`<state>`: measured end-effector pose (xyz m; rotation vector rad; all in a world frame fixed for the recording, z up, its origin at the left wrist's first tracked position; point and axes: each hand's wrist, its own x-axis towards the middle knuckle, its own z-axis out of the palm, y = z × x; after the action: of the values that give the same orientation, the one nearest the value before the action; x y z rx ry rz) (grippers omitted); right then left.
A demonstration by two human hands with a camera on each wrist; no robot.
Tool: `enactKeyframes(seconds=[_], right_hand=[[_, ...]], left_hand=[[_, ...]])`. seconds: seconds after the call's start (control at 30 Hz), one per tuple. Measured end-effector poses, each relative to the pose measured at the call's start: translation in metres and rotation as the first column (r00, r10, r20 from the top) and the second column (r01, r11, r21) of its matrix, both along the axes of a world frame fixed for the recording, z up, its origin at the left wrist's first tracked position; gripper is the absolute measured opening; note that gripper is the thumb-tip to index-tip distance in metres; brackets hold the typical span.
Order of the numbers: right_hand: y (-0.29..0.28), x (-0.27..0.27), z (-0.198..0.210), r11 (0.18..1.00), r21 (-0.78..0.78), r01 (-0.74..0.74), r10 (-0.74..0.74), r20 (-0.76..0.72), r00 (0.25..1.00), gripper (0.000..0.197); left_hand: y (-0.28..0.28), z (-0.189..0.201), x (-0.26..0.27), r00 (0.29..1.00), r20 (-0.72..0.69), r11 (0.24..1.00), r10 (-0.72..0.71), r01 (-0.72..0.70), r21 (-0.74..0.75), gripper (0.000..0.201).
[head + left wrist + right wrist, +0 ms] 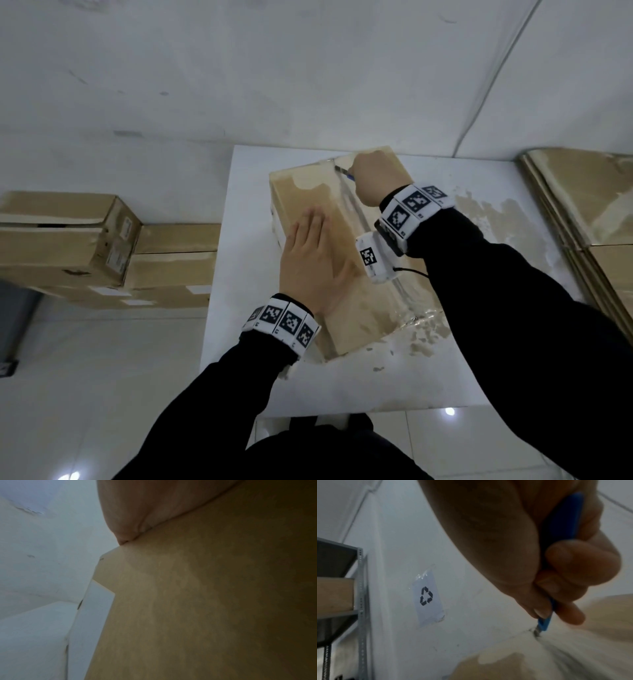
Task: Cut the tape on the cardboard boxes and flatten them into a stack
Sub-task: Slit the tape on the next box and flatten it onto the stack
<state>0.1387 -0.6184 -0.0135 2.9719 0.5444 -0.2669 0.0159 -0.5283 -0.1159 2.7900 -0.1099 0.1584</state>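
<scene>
A taped cardboard box (pixel 308 198) lies askew on the white table (pixel 342 383). My left hand (pixel 313 260) presses flat on the box top (pixel 205 601), fingers straight. My right hand (pixel 375 176) grips a blue-handled utility knife (pixel 346 172) at the box's far end, over the clear tape seam (pixel 352 202). In the right wrist view the fingers curl round the blue handle (pixel 559 524) and the blade tip (pixel 536 632) meets the box top (pixel 573 655).
Sealed cardboard boxes (pixel 68 240) are piled on the floor to the left. Flattened cardboard (pixel 582 198) lies at the right. The white wall (pixel 274 68) stands right behind the table. A metal shelf (pixel 359 588) and a recycling sign (pixel 428 596) show in the right wrist view.
</scene>
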Motion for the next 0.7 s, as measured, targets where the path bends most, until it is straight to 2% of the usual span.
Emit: enactKeyframes(seconds=[0.13,0.23,0.43,0.53,0.6,0.7], right_hand=[[0.005,0.0,-0.007,0.998,0.047,0.032,-0.031,-0.024,0.999,0.037],[0.009,0.0,-0.009,0.996,0.088,0.029,-0.028,-0.012,1.0,0.033],[0.001,-0.006,-0.01,0.999,0.048,0.016,-0.015,-0.029,0.999,0.04],[0.006,-0.005,-0.009,0.998,0.037,0.056,-0.054,-0.073,0.996,0.037],[0.007,-0.005,-0.005,0.994,0.052,0.099,-0.093,-0.094,0.991,0.028],[-0.004,-0.011,-0.004,0.999,0.016,0.044,-0.043,-0.096,0.994,0.029]], left_hand=[[0.0,0.002,-0.001,1.0,0.004,1.0,0.001,-0.001,0.005,0.09],[-0.002,0.004,-0.001,1.0,-0.017,1.0,0.011,-0.011,0.002,0.092],[-0.003,0.002,-0.001,0.998,-0.053,0.999,0.035,-0.033,0.035,0.084],[-0.002,0.004,-0.001,0.999,-0.032,0.999,0.042,-0.041,0.033,0.084],[-0.002,0.005,-0.002,0.999,-0.034,0.999,0.043,-0.042,0.02,0.082],[-0.003,0.006,-0.001,0.998,-0.056,0.999,0.038,-0.038,0.006,0.081]])
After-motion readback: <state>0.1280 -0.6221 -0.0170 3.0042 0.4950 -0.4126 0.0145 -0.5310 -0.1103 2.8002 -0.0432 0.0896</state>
